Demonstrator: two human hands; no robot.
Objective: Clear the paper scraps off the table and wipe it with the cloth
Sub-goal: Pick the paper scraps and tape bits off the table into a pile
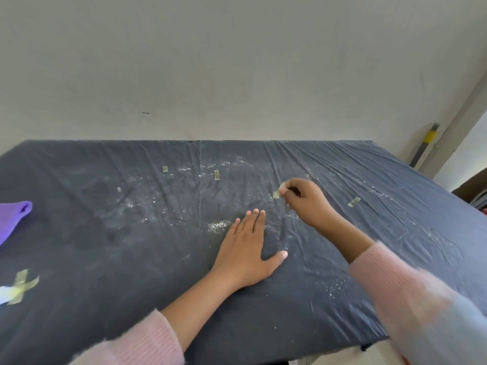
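Head view:
Left grip (246, 248): flat, fingers straight, resting on the counter (105, 259).
Right grip (307, 200): fingertips pinching a scrap (276, 194) (small, pale green).
Loose scraps (216, 174): two farther back, one right.
Cloth (14, 217): purple, at the counter's left edge.

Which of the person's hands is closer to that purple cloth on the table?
Left. The left hand lies flat on the table, well right of the purple cloth; the right hand is even farther right, pinching a paper scrap.
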